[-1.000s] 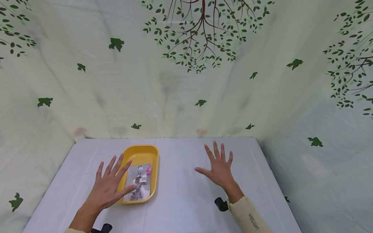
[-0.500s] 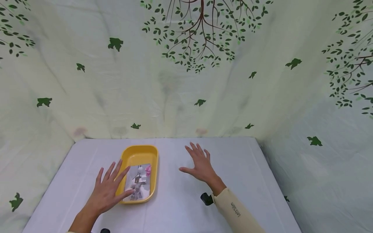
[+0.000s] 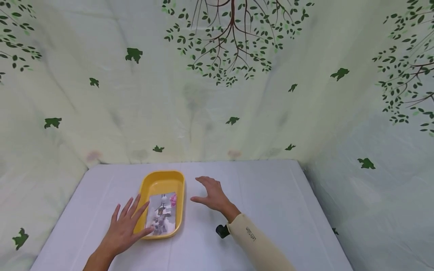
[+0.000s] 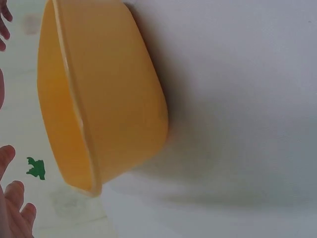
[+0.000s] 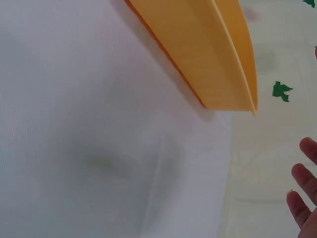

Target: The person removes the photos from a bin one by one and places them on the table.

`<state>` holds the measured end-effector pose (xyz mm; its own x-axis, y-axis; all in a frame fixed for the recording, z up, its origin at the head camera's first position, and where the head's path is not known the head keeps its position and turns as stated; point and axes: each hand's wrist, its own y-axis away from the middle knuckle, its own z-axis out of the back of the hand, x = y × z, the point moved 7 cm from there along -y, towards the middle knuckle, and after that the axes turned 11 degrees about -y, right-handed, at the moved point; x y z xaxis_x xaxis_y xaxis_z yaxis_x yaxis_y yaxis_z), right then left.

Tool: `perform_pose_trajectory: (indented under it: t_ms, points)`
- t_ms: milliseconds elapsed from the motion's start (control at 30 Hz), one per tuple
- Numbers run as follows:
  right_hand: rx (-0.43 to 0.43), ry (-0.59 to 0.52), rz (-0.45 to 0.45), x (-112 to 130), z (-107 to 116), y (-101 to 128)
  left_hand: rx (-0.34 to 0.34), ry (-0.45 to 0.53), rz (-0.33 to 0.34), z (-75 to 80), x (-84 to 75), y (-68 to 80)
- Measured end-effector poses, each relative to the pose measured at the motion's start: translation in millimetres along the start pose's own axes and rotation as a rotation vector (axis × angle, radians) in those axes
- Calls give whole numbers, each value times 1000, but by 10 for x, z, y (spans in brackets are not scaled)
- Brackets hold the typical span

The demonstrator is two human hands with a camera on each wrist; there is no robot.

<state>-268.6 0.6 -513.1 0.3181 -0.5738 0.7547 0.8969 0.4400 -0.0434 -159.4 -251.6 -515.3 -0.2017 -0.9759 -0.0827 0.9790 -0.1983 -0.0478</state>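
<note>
1. The left hand, its grip spread, hung at the left edge of the yellow tray.
2. The tray stood on the tabletop, a printed picture lying inside.
3. The right hand, grip spread, hung near the tray's right side.

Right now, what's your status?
Left fingers empty, spread; right fingers empty, right of tray. Tray on table, card inside. Nothing seen between right fingers and tray.

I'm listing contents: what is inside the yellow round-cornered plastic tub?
The tub holds a rectangular grey-and-white printed item, pink in one corner. From the head view, the bare left hand covers part of its lower left edge; what lies beneath the item is hidden.
</note>
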Motion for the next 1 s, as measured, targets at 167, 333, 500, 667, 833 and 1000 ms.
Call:
perform_pose_trajectory:
  t_ms: [167,333,500,667,833,1000]
  points:
    - [38,-119,-55,-5,-238,-129,25,3,29,-162,76,27]
    - [71,-220,-106,-6,-436,-231,53,9,39,-249,135,66]
    - [75,-294,-120,25,-572,-318,66,16,43,-293,181,66]
    - [87,-304,-167,32,-708,-380,104,39,62,-379,226,55]
    - [105,-249,-148,89,-794,-424,129,47,79,-434,249,42]
    - [82,-258,-175,165,-820,-465,138,45,93,-448,264,17]
